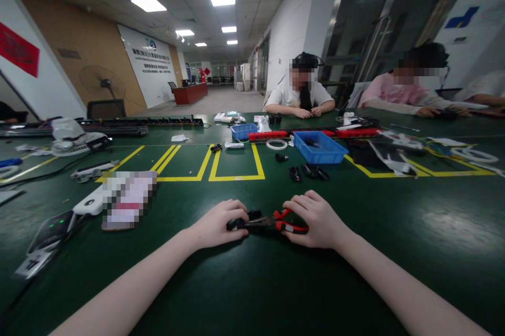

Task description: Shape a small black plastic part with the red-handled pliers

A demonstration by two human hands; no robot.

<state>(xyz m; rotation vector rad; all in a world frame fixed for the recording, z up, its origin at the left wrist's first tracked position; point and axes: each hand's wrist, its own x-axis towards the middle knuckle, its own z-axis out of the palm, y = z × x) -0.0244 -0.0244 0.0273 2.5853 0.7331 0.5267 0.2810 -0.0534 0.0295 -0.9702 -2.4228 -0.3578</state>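
Both my hands rest on the dark green table (252, 278), close to me. My left hand (219, 223) is closed around a small black part (238, 223). My right hand (315, 219) grips the red-and-black handles of a pair of pliers (284, 223). The pliers' jaws point left and meet the black part between my hands. A few more small black parts (305, 172) lie farther out on the table, near a blue bin (319, 148).
Yellow tape lines (236, 177) mark boxes on the table. A smaller blue bin (243, 131), a white tape roll (276, 144), red strips (268, 135) and cables lie beyond. Devices and a blurred card (126, 199) sit at left. Two people sit across the table.
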